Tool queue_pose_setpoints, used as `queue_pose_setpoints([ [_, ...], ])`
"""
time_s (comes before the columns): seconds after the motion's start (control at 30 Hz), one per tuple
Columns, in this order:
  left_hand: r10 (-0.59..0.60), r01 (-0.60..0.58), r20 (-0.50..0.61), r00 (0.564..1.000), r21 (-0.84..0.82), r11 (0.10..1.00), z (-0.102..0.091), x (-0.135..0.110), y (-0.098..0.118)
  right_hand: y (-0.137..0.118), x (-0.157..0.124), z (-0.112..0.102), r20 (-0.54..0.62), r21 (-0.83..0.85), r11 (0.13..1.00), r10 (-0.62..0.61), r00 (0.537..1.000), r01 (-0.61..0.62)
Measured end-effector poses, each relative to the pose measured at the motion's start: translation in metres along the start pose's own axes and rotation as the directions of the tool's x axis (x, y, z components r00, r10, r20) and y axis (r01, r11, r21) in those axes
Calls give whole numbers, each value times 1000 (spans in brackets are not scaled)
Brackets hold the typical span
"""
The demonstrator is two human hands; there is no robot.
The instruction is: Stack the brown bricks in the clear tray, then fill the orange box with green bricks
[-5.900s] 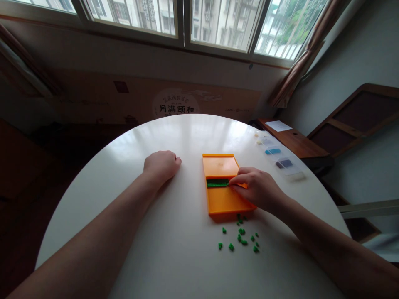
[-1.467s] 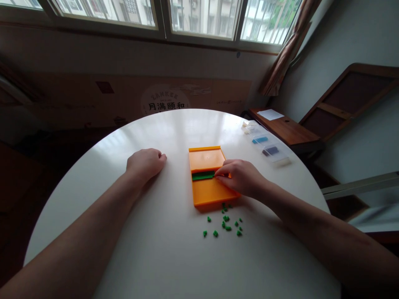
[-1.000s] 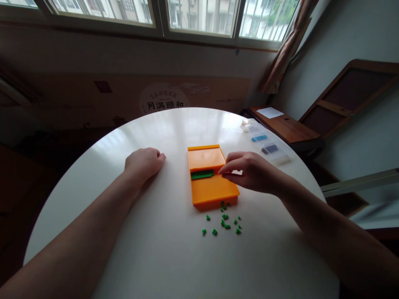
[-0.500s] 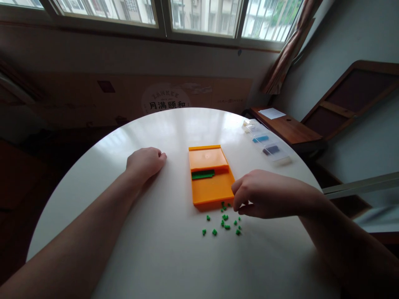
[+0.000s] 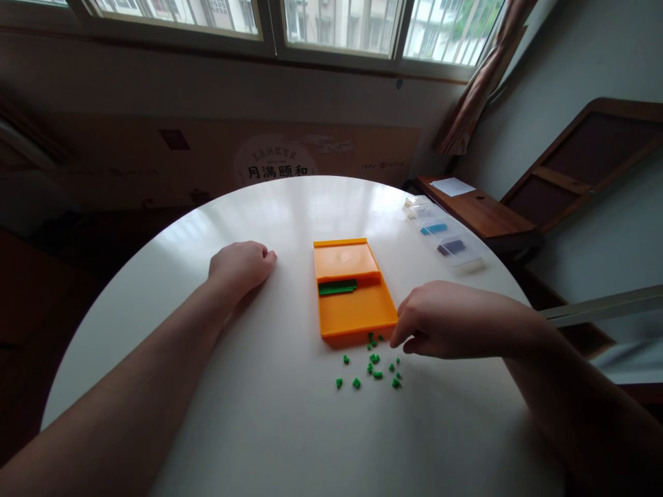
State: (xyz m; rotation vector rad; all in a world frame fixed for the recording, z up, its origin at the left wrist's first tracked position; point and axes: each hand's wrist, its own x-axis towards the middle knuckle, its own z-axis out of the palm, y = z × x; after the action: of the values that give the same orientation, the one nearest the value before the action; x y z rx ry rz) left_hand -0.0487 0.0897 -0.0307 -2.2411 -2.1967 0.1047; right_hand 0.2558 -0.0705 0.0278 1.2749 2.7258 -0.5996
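An orange tray (image 5: 357, 314) lies on the round white table (image 5: 290, 435). A row of green bricks (image 5: 337, 286) sits across its middle ledge. Several loose small green bricks (image 5: 373, 367) are scattered on the table just in front of the tray. My right hand (image 5: 450, 321) hovers low at the tray's near right corner. Its fingers are curled and bunched downward, with the tips right beside the loose bricks; whether they pinch one is hidden. My left hand (image 5: 241, 266) rests on the table left of the tray as a loose fist, holding nothing.
Small clear bags (image 5: 445, 238) with blue, dark and pale pieces lie at the table's far right edge. Beyond them stands a wooden side table (image 5: 481, 214) with a paper on it. Windows and a curtain (image 5: 476, 90) are behind.
My right hand left the row of green bricks in the tray and came down toward me to the loose bricks on the table. My left hand stayed still.
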Motion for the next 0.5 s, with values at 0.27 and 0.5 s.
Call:
queue_pose_setpoints([
  [0.27, 1, -1, 0, 1000, 30, 1000, -1, 0, 2, 0, 3, -4, 161, 82, 996, -46, 986, 33],
  [0.5, -13, 13, 9, 1000, 27, 1000, -2, -1, 4, -1, 4, -2, 190, 104, 994, -59, 980, 40],
])
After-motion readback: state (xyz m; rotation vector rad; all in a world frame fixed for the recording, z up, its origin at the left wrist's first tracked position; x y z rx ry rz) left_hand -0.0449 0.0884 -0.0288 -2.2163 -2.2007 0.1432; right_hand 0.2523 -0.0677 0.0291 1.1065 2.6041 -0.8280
